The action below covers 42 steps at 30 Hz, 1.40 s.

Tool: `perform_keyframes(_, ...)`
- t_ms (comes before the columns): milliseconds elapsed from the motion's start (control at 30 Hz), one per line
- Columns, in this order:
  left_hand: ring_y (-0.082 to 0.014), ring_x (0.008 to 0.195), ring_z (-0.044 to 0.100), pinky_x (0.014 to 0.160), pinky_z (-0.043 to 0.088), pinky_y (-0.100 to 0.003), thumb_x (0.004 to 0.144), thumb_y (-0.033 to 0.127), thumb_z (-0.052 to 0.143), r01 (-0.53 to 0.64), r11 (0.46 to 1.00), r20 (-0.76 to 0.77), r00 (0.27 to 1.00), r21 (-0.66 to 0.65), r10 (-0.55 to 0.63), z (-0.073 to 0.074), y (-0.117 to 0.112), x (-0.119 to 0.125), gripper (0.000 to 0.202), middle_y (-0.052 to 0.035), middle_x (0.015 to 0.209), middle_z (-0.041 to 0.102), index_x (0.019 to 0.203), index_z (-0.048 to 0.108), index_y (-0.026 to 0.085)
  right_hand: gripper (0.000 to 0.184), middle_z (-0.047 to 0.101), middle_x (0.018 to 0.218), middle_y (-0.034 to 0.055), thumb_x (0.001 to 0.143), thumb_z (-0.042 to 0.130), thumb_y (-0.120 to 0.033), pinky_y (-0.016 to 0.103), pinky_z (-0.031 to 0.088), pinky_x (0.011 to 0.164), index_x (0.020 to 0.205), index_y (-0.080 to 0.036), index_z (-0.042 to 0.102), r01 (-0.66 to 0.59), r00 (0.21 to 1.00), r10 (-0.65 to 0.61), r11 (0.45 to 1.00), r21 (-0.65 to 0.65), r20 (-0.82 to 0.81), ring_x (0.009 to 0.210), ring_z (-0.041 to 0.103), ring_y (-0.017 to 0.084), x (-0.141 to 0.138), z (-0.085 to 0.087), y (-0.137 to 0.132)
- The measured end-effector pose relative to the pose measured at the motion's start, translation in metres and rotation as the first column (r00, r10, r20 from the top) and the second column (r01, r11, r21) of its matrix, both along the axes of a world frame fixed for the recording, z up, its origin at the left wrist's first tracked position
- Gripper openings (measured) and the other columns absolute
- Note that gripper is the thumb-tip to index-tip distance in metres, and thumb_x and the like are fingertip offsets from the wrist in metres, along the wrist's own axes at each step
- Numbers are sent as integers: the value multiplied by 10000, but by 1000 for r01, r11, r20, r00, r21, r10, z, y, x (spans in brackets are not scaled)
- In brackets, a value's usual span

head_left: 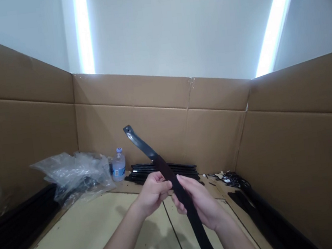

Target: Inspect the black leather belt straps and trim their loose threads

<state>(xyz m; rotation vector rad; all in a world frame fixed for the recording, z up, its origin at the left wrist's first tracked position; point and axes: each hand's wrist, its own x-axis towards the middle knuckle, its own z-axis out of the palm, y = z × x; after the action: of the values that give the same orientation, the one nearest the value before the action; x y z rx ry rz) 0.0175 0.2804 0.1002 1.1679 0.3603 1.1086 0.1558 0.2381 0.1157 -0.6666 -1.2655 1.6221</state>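
A long, curved black strip (139, 143) rises at a slant in front of me, with a small hole near its glossy upper tip. Below the glossy part, a matte black sleeve (192, 214) covers it down to the bottom edge of the picture. My left hand (154, 192) pinches the sleeve's left side between thumb and fingers. Around the sleeve from the right, a little lower, my right hand (202, 201) is closed. The strip's lower end is out of view.
Cardboard walls (141, 123) surround the pale tabletop (100, 229). Along the back lie a clear plastic bag (75, 174), a water bottle (118, 164) and stacked black strips (186, 168). Black lengths of material lie at left (20, 223) and right (264, 213), beside a small dark tangle (235, 179).
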Motion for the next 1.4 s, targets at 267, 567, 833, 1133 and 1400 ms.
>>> perform_keyframes(267, -6, 384, 204, 396, 49, -214, 577, 305, 791, 1, 998, -105, 994, -61, -7, -44, -47, -15, 317, 22, 535, 486, 711, 602, 89, 407, 546, 518, -5, 840, 444, -564, 156, 272, 327, 864, -169, 542, -183, 983, 161, 896, -404, -88, 363, 440, 78, 2, -68, -40)
perform_keyframes(567, -25, 397, 159, 395, 89, -205, 638, 382, 752, -215, 951, -99, 975, -221, 198, -109, -69, -23, 391, 100, 456, 263, 594, 440, 150, 400, 368, 376, -79, 854, 437, -526, 140, 117, 284, 774, -152, 556, -300, 952, 227, 817, -492, -204, 284, 201, 35, -6, -120, -62)
perform_keyframes(833, -25, 406, 207, 410, 116, -200, 655, 351, 748, -313, 934, -237, 934, -175, 269, -116, -76, -27, 357, 91, 448, 301, 587, 478, 128, 388, 485, 442, -48, 803, 541, -523, 132, 260, 284, 763, -137, 537, -88, 986, 134, 926, -367, 102, 329, 347, 48, 2, -117, -64)
perform_keyframes(1133, -15, 377, 178, 385, 77, -198, 637, 363, 758, -185, 952, -223, 966, -243, 131, -121, -77, -25, 372, 99, 451, 283, 583, 467, 138, 343, 536, 506, -61, 700, 703, -417, 132, 354, 300, 770, -175, 469, -110, 963, 162, 965, -237, 213, 344, 419, 47, 3, -122, -66)
perform_keyframes(1400, -16, 381, 186, 376, 91, -187, 672, 345, 738, -252, 946, -245, 949, -202, 200, -132, -66, -27, 350, 100, 457, 263, 594, 465, 140, 287, 576, 570, -7, 833, 511, -469, 162, 321, 290, 880, -187, 480, 6, 990, 39, 949, -316, 136, 368, 467, 85, 2, -131, -57)
